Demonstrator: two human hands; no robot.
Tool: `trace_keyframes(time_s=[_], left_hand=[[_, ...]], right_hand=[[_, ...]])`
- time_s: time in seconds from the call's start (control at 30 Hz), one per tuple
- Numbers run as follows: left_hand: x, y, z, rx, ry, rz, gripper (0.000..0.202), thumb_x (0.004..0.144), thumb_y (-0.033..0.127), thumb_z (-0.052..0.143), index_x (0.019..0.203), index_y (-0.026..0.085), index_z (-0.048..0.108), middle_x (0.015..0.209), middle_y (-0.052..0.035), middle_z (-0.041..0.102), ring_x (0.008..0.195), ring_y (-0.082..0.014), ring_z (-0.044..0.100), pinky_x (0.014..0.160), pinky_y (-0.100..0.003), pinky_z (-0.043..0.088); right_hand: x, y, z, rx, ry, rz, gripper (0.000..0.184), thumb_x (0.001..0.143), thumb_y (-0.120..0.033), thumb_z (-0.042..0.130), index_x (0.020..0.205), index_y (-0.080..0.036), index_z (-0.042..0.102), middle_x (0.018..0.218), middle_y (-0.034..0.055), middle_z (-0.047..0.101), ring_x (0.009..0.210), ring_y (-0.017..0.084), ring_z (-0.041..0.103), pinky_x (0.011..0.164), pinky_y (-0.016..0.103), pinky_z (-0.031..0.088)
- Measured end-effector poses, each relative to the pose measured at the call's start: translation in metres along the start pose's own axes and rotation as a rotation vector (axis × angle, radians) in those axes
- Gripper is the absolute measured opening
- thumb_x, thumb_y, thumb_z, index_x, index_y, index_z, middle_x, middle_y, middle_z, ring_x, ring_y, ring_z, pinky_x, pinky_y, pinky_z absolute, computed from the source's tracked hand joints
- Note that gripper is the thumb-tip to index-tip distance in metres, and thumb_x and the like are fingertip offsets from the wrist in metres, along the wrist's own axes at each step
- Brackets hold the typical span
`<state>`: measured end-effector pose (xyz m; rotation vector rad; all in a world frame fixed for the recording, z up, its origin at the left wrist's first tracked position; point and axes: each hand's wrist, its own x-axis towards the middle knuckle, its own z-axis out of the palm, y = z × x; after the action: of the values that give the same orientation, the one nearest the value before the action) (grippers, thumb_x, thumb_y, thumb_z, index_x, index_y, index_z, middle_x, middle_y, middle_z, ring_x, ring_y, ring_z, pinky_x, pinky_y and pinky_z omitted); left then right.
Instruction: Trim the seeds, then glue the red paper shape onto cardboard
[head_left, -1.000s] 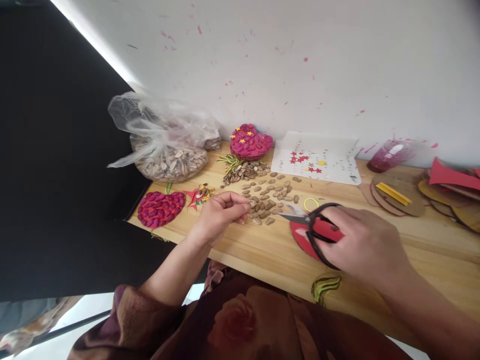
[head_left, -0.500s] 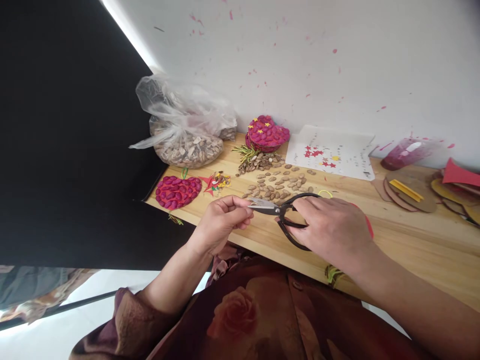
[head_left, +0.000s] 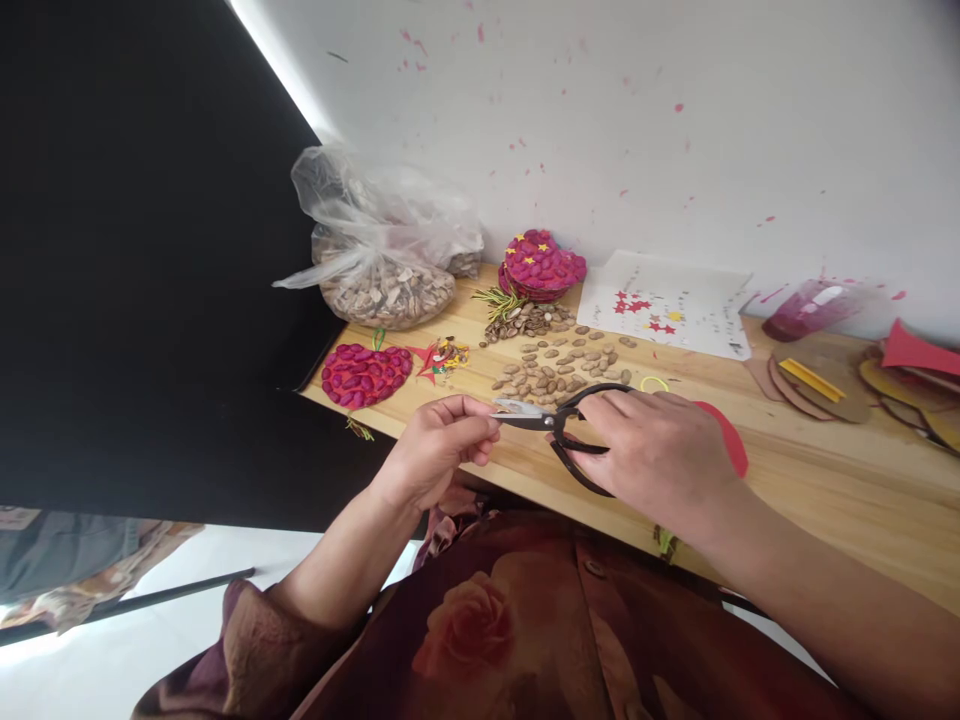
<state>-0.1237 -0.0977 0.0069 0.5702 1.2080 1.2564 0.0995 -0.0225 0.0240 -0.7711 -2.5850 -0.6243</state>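
Dead centre of the frame, just at the near edge of the counter (head_left: 825,480), the left hand (head_left: 439,450) has its grip pinched tight, thumb against fingertips, right at the tips of the black-handled scissors (head_left: 547,420). Whatever's in that pinch is too small for me to make out, maybe one of the seeds. The right hand (head_left: 660,455) has its fingers through the loops and closed on the handles, blades looking nearly shut and pointing left. So I'd call this the trimming step, mid-snip. Imo a cut this close to fingertips calls for a steady pinch and only a tiny squeeze of the handles, since the blade tips are basically touching the fingers. Behind the hands, a scatter of loose brown seeds (head_left: 562,370) sits in the middle, with a darker pile (head_left: 525,322) behind that. Left of centre there's a heart covered in pink-painted seeds (head_left: 366,373), and another pink seed-covered piece (head_left: 544,265) sits against the wall. Upper left is a clear plastic bag of shells (head_left: 386,275). A sheet of star stickers (head_left: 664,305) sits right of centre, a yellow loop (head_left: 654,383) and a red card cutout (head_left: 724,435) lie by the right hand, and cardboard discs (head_left: 814,385) are far right. Nothing really blocks the scissors, though the seeds are near enough to get knocked.
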Motion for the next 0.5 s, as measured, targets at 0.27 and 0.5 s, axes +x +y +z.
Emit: trace_keyframes(time_s=[0.27,0.5], left_hand=[[0.0019,-0.0033,-0.0012,-0.018,-0.024,-0.045,0.02,0.064,0.021,0.083,0.071,0.012,0.067,0.061,0.0002,0.063,0.051,-0.0056,0.054,0.048,-0.015,0.043],[0.0011,-0.0051,-0.0073,-0.047,-0.015,-0.08,0.022,0.061,0.02,0.085,0.07,0.011,0.067,0.061,-0.0012,0.064,0.05,-0.0058,0.054,0.048,-0.016,0.044]], right_hand=[[-0.0007,0.0021,0.0022,0.07,-0.111,0.023,0.028,0.087,-0.044,0.06,0.074,-0.021,0.055,0.065,0.0014,0.063,0.063,0.018,0.062,0.06,0.034,0.029],[0.0024,0.001,0.0075,0.149,-0.201,0.035,0.029,0.085,-0.049,0.062,0.075,-0.021,0.058,0.066,0.0011,0.066,0.062,0.018,0.063,0.059,0.033,0.029]])
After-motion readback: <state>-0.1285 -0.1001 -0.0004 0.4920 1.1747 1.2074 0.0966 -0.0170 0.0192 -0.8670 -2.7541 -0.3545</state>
